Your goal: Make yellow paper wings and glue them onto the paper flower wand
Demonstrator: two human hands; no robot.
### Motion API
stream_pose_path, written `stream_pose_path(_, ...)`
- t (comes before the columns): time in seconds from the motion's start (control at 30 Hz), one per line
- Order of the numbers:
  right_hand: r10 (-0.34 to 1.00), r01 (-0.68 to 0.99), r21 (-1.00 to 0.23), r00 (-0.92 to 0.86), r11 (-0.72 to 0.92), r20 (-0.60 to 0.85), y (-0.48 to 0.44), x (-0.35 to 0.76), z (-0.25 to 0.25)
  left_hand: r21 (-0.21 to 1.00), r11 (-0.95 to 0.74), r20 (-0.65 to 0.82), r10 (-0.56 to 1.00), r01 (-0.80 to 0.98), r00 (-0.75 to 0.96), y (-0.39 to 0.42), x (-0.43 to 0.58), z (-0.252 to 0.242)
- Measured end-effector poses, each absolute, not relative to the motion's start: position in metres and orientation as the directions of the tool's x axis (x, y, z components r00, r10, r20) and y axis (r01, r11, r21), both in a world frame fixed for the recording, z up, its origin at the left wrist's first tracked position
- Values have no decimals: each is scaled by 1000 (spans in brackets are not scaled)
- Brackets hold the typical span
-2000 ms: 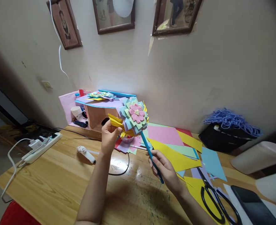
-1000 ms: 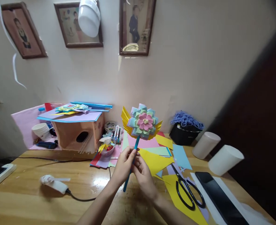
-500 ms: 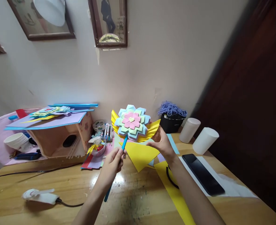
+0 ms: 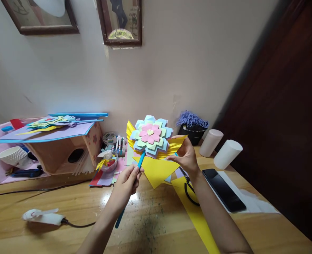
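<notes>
Paper flower, left hand fingers wrapped round blue stem, right hand curved, fingers parted around yellow leaf

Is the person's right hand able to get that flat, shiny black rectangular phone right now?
Probably yes: the phone lies beside the right forearm, and nothing shows on top of it. The right hand curves around the end of a yellow pleated paper leaf, so it would likely leave that first.

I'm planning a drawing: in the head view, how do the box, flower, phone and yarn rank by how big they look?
Largest to smallest, as they appear:
1. box
2. flower
3. phone
4. yarn
The yarn sits farther back, so its true size is unsure.
</notes>
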State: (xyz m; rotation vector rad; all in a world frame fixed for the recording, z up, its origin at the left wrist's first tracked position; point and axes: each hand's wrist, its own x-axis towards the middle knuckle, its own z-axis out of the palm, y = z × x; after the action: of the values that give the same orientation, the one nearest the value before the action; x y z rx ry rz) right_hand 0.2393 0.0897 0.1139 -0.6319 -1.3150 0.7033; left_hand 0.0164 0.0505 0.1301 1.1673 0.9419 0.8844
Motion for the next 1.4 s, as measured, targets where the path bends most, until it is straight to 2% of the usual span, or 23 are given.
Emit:
stream_pose_path(0.4,741,-95,-737,158,669,653,85,244,118,989,142,-114,923,-48,368,44,16,132)
stream_pose_path(0.6,742,29,-752,143,658,655,76,257,127,991,126,-105,925,-33,364,43,16,135)
stream_pose_path(0.83,701,54,-726,218,686,679,74,256,131,994,104,-91,931,-18,353,42,16,133)
stream_pose_path(1.03,606,176,-648,241,741,758,72,256,132,995,98,-90,934,-6,346,41,16,133)
stream_pose_path(1.23,571,242,-581,116,777,813,65,268,135,995,98,-92,936,-1,339,41,15,134)
stream_pose_path(1.4,586,481,-465,-132,743,800,57,277,149,996,78,-86,929,38,359,41,13,135)
